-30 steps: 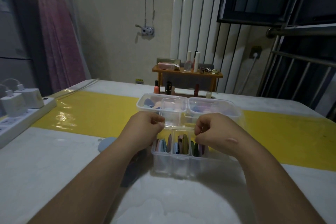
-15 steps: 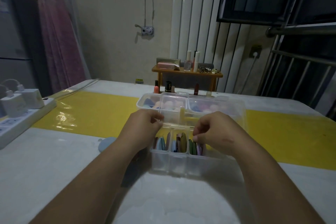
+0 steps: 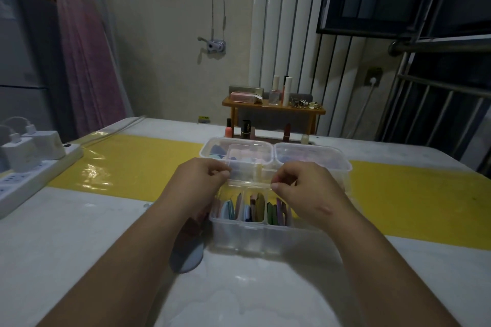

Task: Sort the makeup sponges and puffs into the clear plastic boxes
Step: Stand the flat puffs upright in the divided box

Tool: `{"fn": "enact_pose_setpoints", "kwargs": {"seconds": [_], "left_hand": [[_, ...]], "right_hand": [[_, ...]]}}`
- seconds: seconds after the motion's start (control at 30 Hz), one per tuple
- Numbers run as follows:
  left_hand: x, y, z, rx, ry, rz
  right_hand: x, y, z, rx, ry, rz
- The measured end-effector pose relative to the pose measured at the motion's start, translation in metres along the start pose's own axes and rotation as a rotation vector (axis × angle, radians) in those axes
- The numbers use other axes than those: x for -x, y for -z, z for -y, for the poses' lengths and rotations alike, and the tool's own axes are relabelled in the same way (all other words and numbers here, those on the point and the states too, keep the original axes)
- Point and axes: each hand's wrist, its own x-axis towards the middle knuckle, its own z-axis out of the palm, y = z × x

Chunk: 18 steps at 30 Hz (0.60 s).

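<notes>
A dim room, and a white worktop [image 3: 79, 247] crossed by a yellow strip [image 3: 148, 164]. Two clear boxes [image 3: 313, 148] of sponges stand at the back. Just in front of them is the three-compartment box [image 3: 252, 236], its flat puffs [image 3: 229, 210] standing on edge.

Both hands hold that box's lid [image 3: 247, 164] raised above it, and nothing steadies the base. If the lid comes down unevenly, the light box could skid or tip on the smooth top. The tallest puffs could also catch under the lid, fold over, and keep it from seating. A loose blue puff [image 3: 186, 260] lies beside the box under the left forearm, where it could be brushed away or forgotten.

The left hand [image 3: 199, 183] pinches the lid's left front corner between thumb and forefinger, knuckles up. The right hand [image 3: 305, 194] pinches the right corner the same way, with its other fingers curled.
</notes>
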Motion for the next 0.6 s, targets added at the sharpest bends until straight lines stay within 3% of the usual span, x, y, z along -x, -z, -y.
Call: {"fn": "enact_pose_setpoints", "kwargs": {"seconds": [0.1, 0.27, 0.4, 0.6], "left_hand": [[-0.002, 0.010, 0.002, 0.132, 0.037, -0.082], [-0.006, 0.023, 0.013, 0.076, 0.083, -0.122], [-0.005, 0.027, 0.012, -0.008, 0.158, -0.042], [0.000, 0.023, 0.012, -0.185, 0.134, 0.099]], "right_hand": [[-0.001, 0.000, -0.001, -0.009, 0.007, -0.013], [0.000, 0.000, -0.001, -0.008, 0.009, -0.015], [0.000, 0.000, -0.004, -0.019, 0.010, -0.029], [0.000, 0.000, -0.005, -0.017, 0.019, -0.031]]}}
